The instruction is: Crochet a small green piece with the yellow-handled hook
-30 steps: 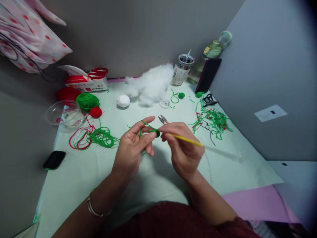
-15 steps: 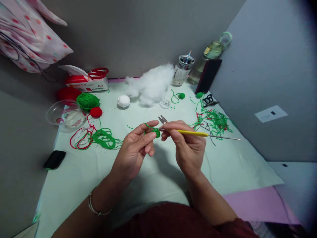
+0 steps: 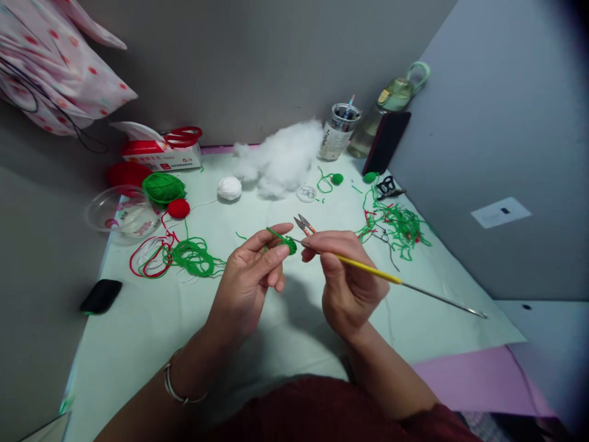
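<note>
My left hand [image 3: 248, 276] pinches a small green crocheted piece [image 3: 289, 245] between thumb and fingers, and green yarn runs over its index finger. In my right hand [image 3: 352, 282] is a crochet hook with a yellow handle [image 3: 368, 269], held like a pen. The hook's left tip touches or nearly touches the green piece; its long metal end points down to the right. Small orange-handled snips [image 3: 304, 224] lie on the table just beyond my right fingers. Loops of green yarn [image 3: 193, 256] lie left of my left hand.
White stuffing [image 3: 285, 161], a white yarn ball [image 3: 229, 188] and a pen cup [image 3: 338, 135] stand at the back. Yarn balls, a clear tub [image 3: 110, 212] and a tissue box [image 3: 161, 155] are left. Yarn scraps [image 3: 400, 227], a phone [image 3: 386, 142] and a bottle [image 3: 372, 120] are right.
My right hand has turned and shifted slightly right, so the hook's far end now slants lower and reaches farther right. More of the snips shows. My left hand has barely moved.
</note>
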A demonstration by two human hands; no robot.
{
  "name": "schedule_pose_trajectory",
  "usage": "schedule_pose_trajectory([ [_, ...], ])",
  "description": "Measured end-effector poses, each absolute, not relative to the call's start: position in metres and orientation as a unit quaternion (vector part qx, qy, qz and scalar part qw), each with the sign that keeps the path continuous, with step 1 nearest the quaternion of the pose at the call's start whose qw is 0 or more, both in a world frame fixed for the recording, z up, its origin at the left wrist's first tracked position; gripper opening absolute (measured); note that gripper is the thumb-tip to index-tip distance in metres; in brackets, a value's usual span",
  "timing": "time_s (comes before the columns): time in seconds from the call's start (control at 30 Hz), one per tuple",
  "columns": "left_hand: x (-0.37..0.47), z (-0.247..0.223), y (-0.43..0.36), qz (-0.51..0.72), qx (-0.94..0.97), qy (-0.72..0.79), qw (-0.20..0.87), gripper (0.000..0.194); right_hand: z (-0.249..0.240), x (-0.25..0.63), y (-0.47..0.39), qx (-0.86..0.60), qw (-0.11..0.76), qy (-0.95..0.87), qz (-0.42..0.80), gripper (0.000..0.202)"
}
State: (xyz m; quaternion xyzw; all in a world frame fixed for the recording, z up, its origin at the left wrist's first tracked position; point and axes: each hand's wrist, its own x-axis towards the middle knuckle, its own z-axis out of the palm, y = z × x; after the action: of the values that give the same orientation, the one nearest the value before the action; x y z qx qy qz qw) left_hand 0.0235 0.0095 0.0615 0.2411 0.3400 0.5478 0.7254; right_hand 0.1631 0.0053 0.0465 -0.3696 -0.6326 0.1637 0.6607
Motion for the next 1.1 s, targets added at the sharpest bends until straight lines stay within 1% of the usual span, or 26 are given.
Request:
schedule_pose_trajectory([
  [0.1, 0.022, 0.066, 0.009, 0.541, 0.227, 0.343, 0.733, 0.045, 0.046, 0.161, 0.006, -0.365, 0.679, -0.606, 0.194, 0.018],
  [0.2, 0.020, 0.069, 0.008, 0.538, 0.222, 0.351, 0.734, 0.057, 0.046, 0.160, 0.007, -0.356, 0.700, -0.577, 0.223, 0.020],
  [0.37, 0.020, 0.068, 0.006, 0.528, 0.242, 0.349, 0.736, 0.069, 0.047, 0.162, 0.007, -0.362, 0.662, -0.612, 0.237, 0.018],
  [0.47, 0.020, 0.067, 0.007, 0.520, 0.243, 0.345, 0.743, 0.067, 0.046, 0.163, 0.009, -0.365, 0.658, -0.598, 0.275, 0.017],
  [0.63, 0.019, 0.067, 0.009, 0.519, 0.246, 0.333, 0.748, 0.053, 0.045, 0.165, 0.017, -0.345, 0.663, -0.504, 0.432, 0.017],
  [0.73, 0.018, 0.066, 0.009, 0.521, 0.256, 0.331, 0.744, 0.048, 0.046, 0.167, 0.021, -0.331, 0.658, -0.496, 0.460, 0.020],
  [0.87, 0.017, 0.064, 0.010, 0.531, 0.288, 0.345, 0.719, 0.042, 0.049, 0.170, 0.018, -0.348, 0.643, -0.510, 0.453, 0.023],
  [0.93, 0.016, 0.063, 0.010, 0.541, 0.306, 0.356, 0.698, 0.044, 0.051, 0.171, 0.015, -0.348, 0.643, -0.531, 0.427, 0.021],
  [1.0, 0.016, 0.062, 0.009, 0.548, 0.327, 0.375, 0.673, 0.049, 0.051, 0.172, 0.012, -0.349, 0.644, -0.574, 0.367, 0.019],
  [1.1, 0.017, 0.061, 0.006, 0.560, 0.351, 0.416, 0.625, 0.055, 0.047, 0.171, 0.009, -0.345, 0.623, -0.665, 0.224, 0.019],
])
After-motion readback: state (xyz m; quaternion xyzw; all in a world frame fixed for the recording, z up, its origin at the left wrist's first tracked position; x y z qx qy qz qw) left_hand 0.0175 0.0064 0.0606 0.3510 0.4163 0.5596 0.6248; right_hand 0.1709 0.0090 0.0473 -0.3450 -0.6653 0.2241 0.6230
